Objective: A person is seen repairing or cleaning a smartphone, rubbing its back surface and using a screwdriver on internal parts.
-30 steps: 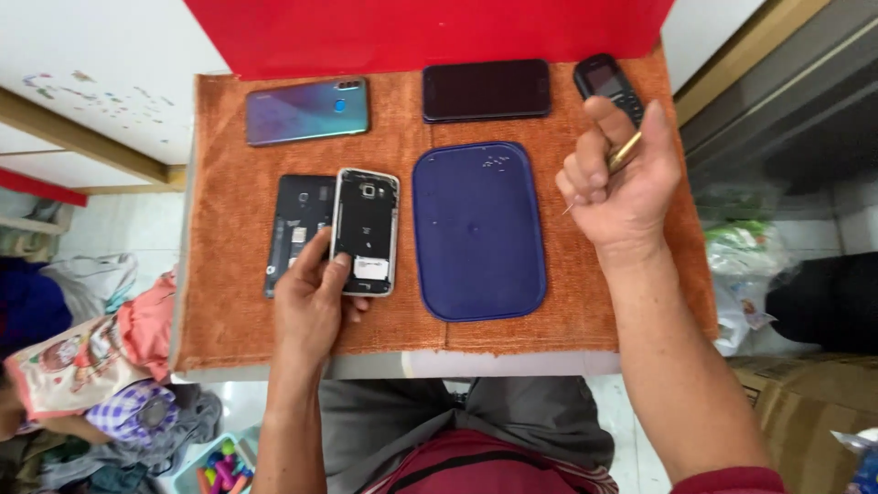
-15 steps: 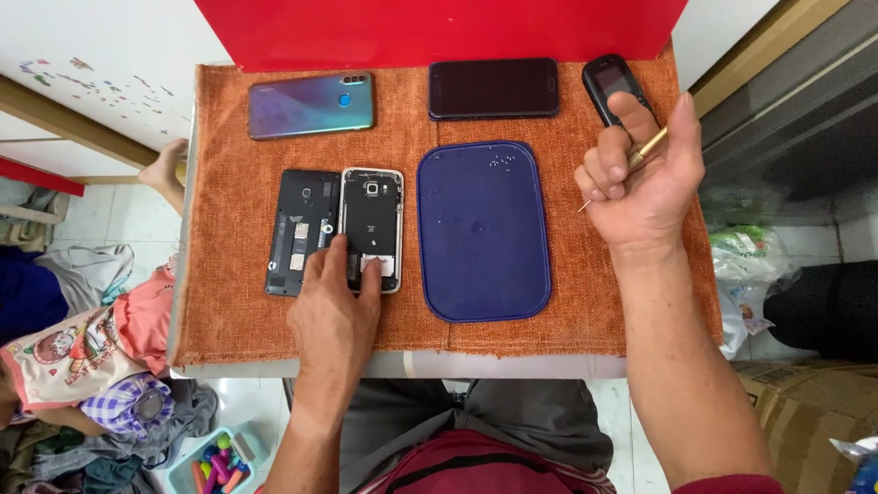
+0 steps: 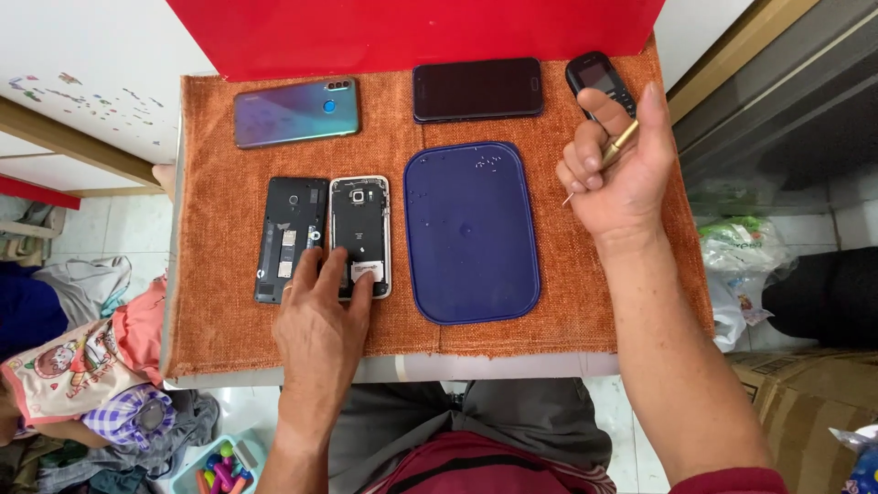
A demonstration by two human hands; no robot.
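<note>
Opened phone (image 3: 359, 236), its back cover off and its dark insides framed by a silvery rim, lies face down on the orange cloth (image 3: 219, 329) near the table's front edge, and we have our left hand (image 3: 320, 316) laid flat over its lower end, fingers spread and pressing rather than gripping. Just beside it on the left, touching or nearly so, lies the black back panel (image 3: 291, 233), and our left fingers reach its lower right corner too. To the right of the phone sits a dark blue tray (image 3: 471, 233) with rounded corners, a few tiny specks, perhaps screws, scattered near its top edge; we cannot tell what they are. Our right hand (image 3: 617, 169) is raised above the cloth to the right of the tray, curled into a loose fist around a slim brass-coloured tool (image 3: 611, 155) whose fine tip points down and left. Along the far edge of the cloth we see three more handsets: a blue-green smartphone (image 3: 294, 112) lying back up, a black smartphone (image 3: 476, 90) with a dark screen, and a small black keypad phone (image 3: 596, 80) partly behind our right fingers.
</note>
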